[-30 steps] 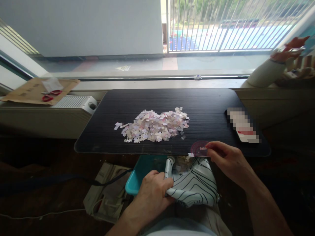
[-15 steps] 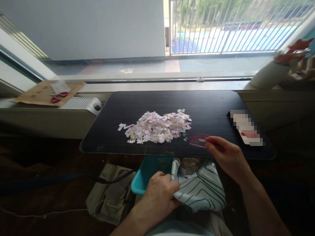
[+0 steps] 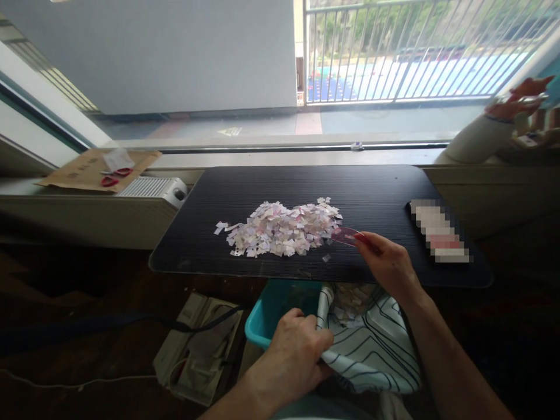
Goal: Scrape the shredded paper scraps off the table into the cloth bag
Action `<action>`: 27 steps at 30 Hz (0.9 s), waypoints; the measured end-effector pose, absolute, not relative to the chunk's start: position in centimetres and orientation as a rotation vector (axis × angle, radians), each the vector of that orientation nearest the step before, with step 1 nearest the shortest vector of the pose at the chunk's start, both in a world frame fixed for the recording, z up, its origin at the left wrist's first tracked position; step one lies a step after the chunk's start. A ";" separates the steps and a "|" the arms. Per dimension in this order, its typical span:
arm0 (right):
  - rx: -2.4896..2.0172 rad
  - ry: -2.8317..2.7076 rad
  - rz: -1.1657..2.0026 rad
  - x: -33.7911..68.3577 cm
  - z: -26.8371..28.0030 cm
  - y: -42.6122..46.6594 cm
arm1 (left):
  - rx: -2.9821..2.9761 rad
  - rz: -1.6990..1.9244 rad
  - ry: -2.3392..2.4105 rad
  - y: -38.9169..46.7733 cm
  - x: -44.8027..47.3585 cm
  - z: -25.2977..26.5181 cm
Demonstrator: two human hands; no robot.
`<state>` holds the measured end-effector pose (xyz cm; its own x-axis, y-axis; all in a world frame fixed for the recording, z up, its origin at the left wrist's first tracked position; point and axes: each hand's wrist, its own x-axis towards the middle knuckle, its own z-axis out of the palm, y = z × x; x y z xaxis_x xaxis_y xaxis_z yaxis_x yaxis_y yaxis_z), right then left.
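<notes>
A heap of small pale paper scraps (image 3: pixel 284 230) lies on the dark folding table (image 3: pixel 196 256). My right hand (image 3: pixel 387 259) is closed on a pink see-through plastic scraper (image 3: pixel 343 235), whose far edge touches the right side of the heap. Below the table's front edge, my left hand (image 3: pixel 297 350) grips the edge of a pale striped cloth bag (image 3: pixel 371 361). More paper scraps (image 3: pixel 350 300) sit inside the bag. Beside it, left of the bag, is a teal plastic bin (image 3: pixel 256 326); my left fingers hide part of the edge between them.
A phone-shaped, pixelated item (image 3: pixel 437 233) lies at the table's right. On the left sill are a brown envelope (image 3: pixel 83 169) and red-handled scissors (image 3: pixel 116 176). An open pale case (image 3: pixel 196 350) sits on the floor. A white vase (image 3: pixel 476 137) stands back right.
My right hand has moved the scraper left and slightly up, to the heap's edge. My left hand keeps its grip on the bag. The whole view has shifted slightly.
</notes>
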<state>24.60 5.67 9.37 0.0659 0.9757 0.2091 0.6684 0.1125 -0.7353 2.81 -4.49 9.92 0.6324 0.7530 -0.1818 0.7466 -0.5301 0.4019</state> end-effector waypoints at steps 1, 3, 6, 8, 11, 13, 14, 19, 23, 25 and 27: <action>-1.609 -1.684 0.575 24.6 9.3 5.7 | 2.409 0.028 1.184 -4.5 2.8 9.9; -1.571 -1.701 0.669 24.5 9.0 5.7 | 2.409 0.036 1.191 -4.6 2.8 9.8; -1.547 -1.685 0.728 24.6 8.7 5.5 | 2.422 0.023 1.184 -4.6 2.8 9.9; -1.558 -1.673 0.692 24.5 8.6 5.5 | 2.428 0.015 1.173 -4.5 2.9 10.0; -1.547 -1.702 0.715 24.2 8.6 5.3 | 2.434 0.019 1.170 -4.4 3.0 10.0; -1.524 -1.739 0.776 24.1 8.8 5.0 | 2.439 0.022 1.173 -4.3 3.0 10.0; -1.520 -1.747 0.786 24.2 9.0 4.8 | 2.441 0.025 1.172 -4.3 3.1 10.0; -1.592 -1.719 0.650 24.9 9.3 4.0 | 2.442 0.030 1.149 -4.2 3.3 10.0; -1.578 -1.772 0.753 24.9 9.4 3.3 | 2.443 0.000 1.153 -4.2 3.6 10.2; -1.557 -1.816 0.847 24.7 9.5 2.9 | 2.451 -0.008 1.158 -4.2 3.6 10.4; -1.543 -1.834 0.908 24.6 9.6 2.7 | 2.454 -0.019 1.157 -4.2 3.7 10.5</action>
